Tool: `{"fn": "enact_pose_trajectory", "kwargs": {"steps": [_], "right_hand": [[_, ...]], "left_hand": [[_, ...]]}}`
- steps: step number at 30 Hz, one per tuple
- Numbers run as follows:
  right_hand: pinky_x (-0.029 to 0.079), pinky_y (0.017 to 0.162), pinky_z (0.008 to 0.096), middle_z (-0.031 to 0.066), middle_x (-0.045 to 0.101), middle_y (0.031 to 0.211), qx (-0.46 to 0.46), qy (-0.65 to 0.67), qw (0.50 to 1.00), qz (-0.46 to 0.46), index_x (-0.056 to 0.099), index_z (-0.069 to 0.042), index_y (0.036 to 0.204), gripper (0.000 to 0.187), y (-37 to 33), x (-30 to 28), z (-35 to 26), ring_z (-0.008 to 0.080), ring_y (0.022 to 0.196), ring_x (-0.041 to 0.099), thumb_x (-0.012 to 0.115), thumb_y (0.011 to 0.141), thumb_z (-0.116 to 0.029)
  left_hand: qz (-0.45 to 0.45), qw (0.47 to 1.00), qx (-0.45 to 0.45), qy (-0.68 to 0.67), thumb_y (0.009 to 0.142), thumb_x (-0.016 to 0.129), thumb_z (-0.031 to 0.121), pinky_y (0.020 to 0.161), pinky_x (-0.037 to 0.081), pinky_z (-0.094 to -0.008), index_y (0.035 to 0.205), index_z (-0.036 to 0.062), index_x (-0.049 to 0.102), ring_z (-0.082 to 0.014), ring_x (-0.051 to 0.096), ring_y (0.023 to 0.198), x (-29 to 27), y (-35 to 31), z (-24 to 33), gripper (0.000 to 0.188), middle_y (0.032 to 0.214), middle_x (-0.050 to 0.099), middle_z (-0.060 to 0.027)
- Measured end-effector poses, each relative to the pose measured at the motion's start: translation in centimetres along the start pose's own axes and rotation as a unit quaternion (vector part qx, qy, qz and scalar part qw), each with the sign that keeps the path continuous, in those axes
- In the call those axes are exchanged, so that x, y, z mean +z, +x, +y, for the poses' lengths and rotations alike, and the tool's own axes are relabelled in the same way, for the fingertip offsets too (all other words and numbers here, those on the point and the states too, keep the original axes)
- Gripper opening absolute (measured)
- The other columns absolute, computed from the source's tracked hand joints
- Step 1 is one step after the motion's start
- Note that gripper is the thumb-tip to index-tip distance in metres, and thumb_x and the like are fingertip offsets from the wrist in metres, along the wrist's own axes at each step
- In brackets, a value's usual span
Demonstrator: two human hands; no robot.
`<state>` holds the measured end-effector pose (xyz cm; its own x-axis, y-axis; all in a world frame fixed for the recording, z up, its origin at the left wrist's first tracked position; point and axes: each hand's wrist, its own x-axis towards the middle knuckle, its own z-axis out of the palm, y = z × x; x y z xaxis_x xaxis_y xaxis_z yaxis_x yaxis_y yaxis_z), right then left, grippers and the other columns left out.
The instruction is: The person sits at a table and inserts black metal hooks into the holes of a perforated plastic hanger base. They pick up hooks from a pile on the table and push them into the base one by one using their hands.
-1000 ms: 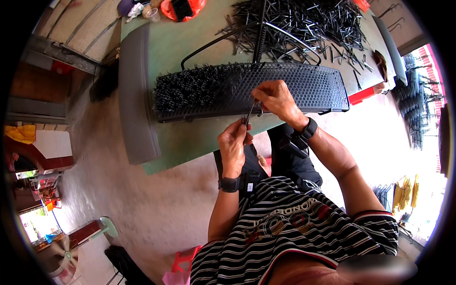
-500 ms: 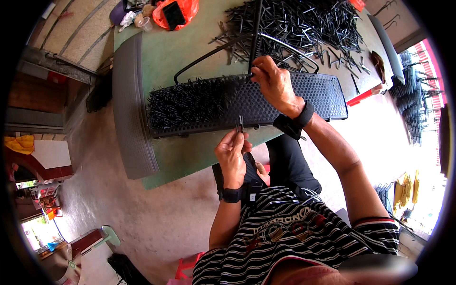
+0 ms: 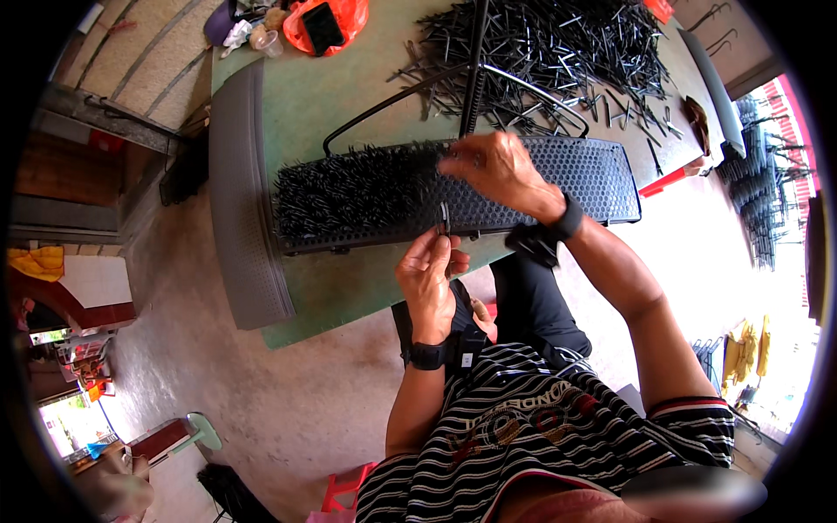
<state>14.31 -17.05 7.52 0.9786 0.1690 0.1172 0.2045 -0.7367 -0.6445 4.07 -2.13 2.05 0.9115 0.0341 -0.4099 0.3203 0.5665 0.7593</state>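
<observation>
A long black perforated panel [image 3: 575, 174] lies across the table's near edge. Dense black bristles [image 3: 349, 192] stand up from its left part, while the right part shows bare holes. At the panel's near edge, my left hand [image 3: 427, 283] is closed in a pinch on a thin black strip [image 3: 445, 216], which points up toward the bristles' right border. Over the middle of the panel, beside that border, hovers my right hand [image 3: 504, 174]. Its fingertips are smeared by motion, so what they hold, if anything, cannot be made out.
A heap of loose black strips [image 3: 558, 52] covers the table's far right. A black wire frame [image 3: 476, 78] rises behind the panel. Grey curved panels [image 3: 248, 200] are stacked on the left edge. A phone [image 3: 322, 28] rests on an orange bag [image 3: 353, 22] at the back.
My right hand has come nearer and slightly left, from the panel's far edge to over its middle. The left hand has barely moved and still pinches the strip.
</observation>
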Motion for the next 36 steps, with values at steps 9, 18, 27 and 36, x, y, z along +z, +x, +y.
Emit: {"fn": "enact_pose_trajectory", "kwargs": {"steps": [9, 18, 27, 36], "right_hand": [[0.047, 0.054, 0.0234, 0.007, 0.064, 0.067, 0.036, 0.265, 0.961, -0.074, 0.066, 0.003, 0.091, 0.02, -3.4, -1.5, 2.1, 0.0081, 0.059, 0.059, 0.063, 0.082, -0.014], [0.047, 0.051, 0.0252, 0.0113, 0.064, 0.072, -0.089, 0.142, 0.976, 0.137, 0.064, 0.001, 0.093, 0.015, -1.0, -1.5, 4.1, 0.0138, 0.057, 0.06, 0.064, 0.08, -0.007], [0.049, 0.056, 0.0341, 0.0161, 0.062, 0.076, -0.157, 0.078, 0.979, 0.105, 0.062, 0.002, 0.09, 0.012, 0.2, -1.3, 3.5, 0.0315, 0.064, 0.062, 0.061, 0.081, -0.006], [0.05, 0.06, 0.0372, 0.0188, 0.063, 0.081, -0.169, 0.004, 0.983, 0.067, 0.062, 0.003, 0.089, 0.013, 1.1, 0.1, 4.6, 0.0344, 0.07, 0.062, 0.062, 0.08, -0.006]], "left_hand": [[-0.085, 0.991, -0.097, 0.026, 0.086, 0.061, 0.012, 0.065, 0.053, -0.0293, 0.106, 0.0019, 0.06, -0.0194, 0.065, 0.073, 1.6, 0.3, -1.1, 0.022, 0.092, 0.066, -0.0114], [-0.095, 0.988, -0.098, 0.068, 0.087, 0.06, 0.015, 0.065, 0.051, -0.0276, 0.108, 0.0014, 0.058, -0.017, 0.063, 0.073, 1.2, 0.1, -0.7, 0.025, 0.091, 0.063, -0.0084], [-0.068, 0.993, -0.083, 0.056, 0.087, 0.061, 0.014, 0.063, 0.05, -0.027, 0.105, 0.0018, 0.06, -0.015, 0.061, 0.069, 0.4, 0.2, -0.3, 0.022, 0.088, 0.064, -0.007], [-0.064, 0.993, -0.081, 0.052, 0.087, 0.06, 0.012, 0.061, 0.05, -0.0262, 0.103, 0.0016, 0.061, -0.0148, 0.061, 0.068, 1.1, 0.1, 0.0, 0.019, 0.086, 0.064, -0.0069]]}}
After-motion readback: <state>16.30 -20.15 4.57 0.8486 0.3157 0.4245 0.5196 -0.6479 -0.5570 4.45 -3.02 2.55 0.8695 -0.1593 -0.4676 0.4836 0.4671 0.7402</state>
